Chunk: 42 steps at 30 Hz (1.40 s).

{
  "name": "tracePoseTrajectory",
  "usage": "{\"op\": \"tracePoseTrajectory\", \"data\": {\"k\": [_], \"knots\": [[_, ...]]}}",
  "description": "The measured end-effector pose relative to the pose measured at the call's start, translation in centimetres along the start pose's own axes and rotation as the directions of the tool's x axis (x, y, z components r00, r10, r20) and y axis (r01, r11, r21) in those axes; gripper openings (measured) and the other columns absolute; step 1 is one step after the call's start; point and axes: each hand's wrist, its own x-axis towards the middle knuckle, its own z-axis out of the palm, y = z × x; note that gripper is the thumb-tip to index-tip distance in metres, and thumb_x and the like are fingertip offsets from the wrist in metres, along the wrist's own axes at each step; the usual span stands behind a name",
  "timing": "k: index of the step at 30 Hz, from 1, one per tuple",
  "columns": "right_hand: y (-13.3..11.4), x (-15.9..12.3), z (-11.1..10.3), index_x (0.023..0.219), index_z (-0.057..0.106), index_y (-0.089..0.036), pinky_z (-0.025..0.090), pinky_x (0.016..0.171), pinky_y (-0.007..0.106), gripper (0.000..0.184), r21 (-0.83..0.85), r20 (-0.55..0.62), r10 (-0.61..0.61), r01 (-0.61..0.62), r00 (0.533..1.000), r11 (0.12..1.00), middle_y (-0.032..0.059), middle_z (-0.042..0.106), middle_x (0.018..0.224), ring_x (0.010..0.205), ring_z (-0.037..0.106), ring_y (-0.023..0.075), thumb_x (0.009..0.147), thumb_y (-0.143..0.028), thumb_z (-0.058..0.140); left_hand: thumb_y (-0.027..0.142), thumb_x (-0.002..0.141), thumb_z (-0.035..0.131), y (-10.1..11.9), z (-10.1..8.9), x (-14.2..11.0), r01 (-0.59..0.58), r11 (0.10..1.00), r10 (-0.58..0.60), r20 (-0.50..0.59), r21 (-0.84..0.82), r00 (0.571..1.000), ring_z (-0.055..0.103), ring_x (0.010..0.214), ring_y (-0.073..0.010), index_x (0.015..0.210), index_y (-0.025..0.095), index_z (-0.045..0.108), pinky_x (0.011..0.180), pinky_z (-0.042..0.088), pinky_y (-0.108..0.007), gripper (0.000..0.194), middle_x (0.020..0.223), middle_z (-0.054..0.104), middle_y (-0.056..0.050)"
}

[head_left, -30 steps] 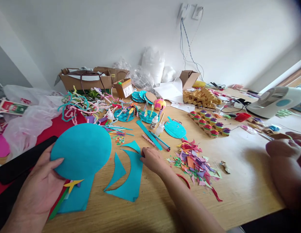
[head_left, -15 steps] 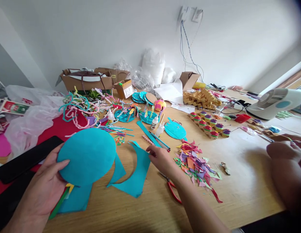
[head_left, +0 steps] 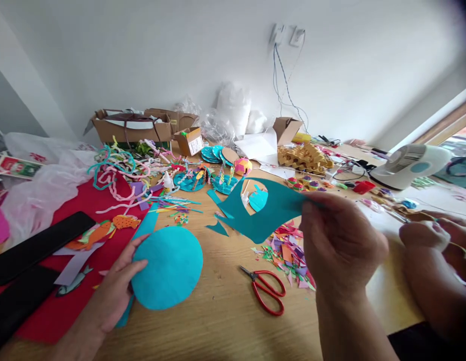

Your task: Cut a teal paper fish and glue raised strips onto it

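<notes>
My left hand [head_left: 118,286] holds a teal felt circle [head_left: 168,266] by its left edge, low over the wooden table [head_left: 225,326]. My right hand [head_left: 340,243] is raised and pinches a curved teal felt offcut [head_left: 266,210] with a round hole in it, lifted above the table. Red-handled scissors [head_left: 265,288] lie on the table between my two hands. A small teal felt scrap [head_left: 218,228] lies beside the circle.
A heap of coloured paper scraps [head_left: 289,250] lies under my right hand. Red felt [head_left: 67,296] and black strips [head_left: 37,245] lie at left. Pipe cleaners, cardboard boxes [head_left: 135,125] and finished teal pieces crowd the back. Another person's hands [head_left: 432,235] work at the right, near a white appliance [head_left: 409,163].
My right hand has picked the teal offcut up off the table and raised it. My left hand has brought the teal circle right and down. The scissors now lie fully in view.
</notes>
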Motion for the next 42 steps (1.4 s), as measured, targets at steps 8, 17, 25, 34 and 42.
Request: {"op": "tracePoseTrajectory", "data": {"k": [8, 17, 25, 34, 42], "knots": [[-0.1, 1.2, 1.8, 0.095, 0.063, -0.021, 0.046, 0.051, 0.023, 0.013, 0.137, 0.112, 0.012, -0.027, 0.994, 0.990, 0.0002, 0.064, 0.077, 0.056, 0.056, 0.0106, 0.084, -0.021, 0.055, 0.043, 0.077, 0.060, -3.3, 1.3, 2.1, -0.363, 0.816, 0.305, 0.199, 0.449, 0.931, 0.048, 0.124, -0.0311, 0.114, 0.027, 0.062, 0.100, 0.040, -0.047, 0.041, 0.126, 0.061, -0.008], [-0.8, 2.1, 3.0, 0.091, 0.067, -0.021, 0.036, 0.049, 0.021, 0.017, 0.291, 0.535, -0.060, -0.118, 0.842, 0.949, -0.0027, 0.057, 0.063, 0.055, 0.049, 0.0098, 0.085, -0.022, 0.051, 0.039, 0.084, 0.055, 5.2, 4.0, -0.4, -0.740, 0.477, 0.675, 0.341, 0.475, 0.654, 0.058, 0.107, -0.0248, 0.120, 0.031, 0.058, 0.086, 0.050, -0.035, 0.037, 0.128, 0.056, -0.005], [-0.7, 2.3, 3.8, 0.092, 0.067, -0.023, 0.045, 0.066, 0.025, 0.017, 0.379, 0.701, -0.145, -0.193, 0.698, 0.905, -0.0007, 0.067, 0.087, 0.077, 0.060, 0.0138, 0.086, -0.022, 0.051, 0.044, 0.089, 0.043, 8.8, 6.8, -1.3, -0.707, 0.641, 0.488, 0.551, 0.301, 0.677, 0.063, 0.096, -0.0243, 0.097, 0.025, 0.071, 0.085, 0.048, -0.034, 0.035, 0.093, 0.071, -0.003], [0.4, 1.0, 4.0, 0.098, 0.058, -0.020, 0.039, 0.058, 0.024, 0.019, 0.213, 0.714, 0.048, -0.283, 0.698, 0.935, 0.0013, 0.060, 0.081, 0.070, 0.054, 0.0141, 0.086, -0.033, 0.051, 0.036, 0.083, 0.049, 7.3, 7.6, 1.5, -0.636, 0.650, 0.271, 0.654, 0.417, 0.706, 0.053, 0.062, -0.0148, 0.054, 0.021, 0.055, 0.061, 0.040, -0.025, 0.033, 0.058, 0.056, 0.001], [6.0, -7.7, -1.4, 0.077, 0.059, -0.020, 0.030, 0.056, 0.025, 0.013, -0.417, 0.865, 0.381, 0.045, 0.327, 0.908, 0.0031, 0.065, 0.077, 0.070, 0.058, 0.0179, 0.086, -0.028, 0.052, 0.038, 0.086, 0.051, 5.3, 6.0, 3.1, -0.514, 0.800, 0.311, 0.520, 0.310, 0.796, 0.051, 0.062, -0.0122, 0.065, 0.020, 0.060, 0.055, 0.036, -0.022, 0.029, 0.064, 0.061, 0.001]]}}
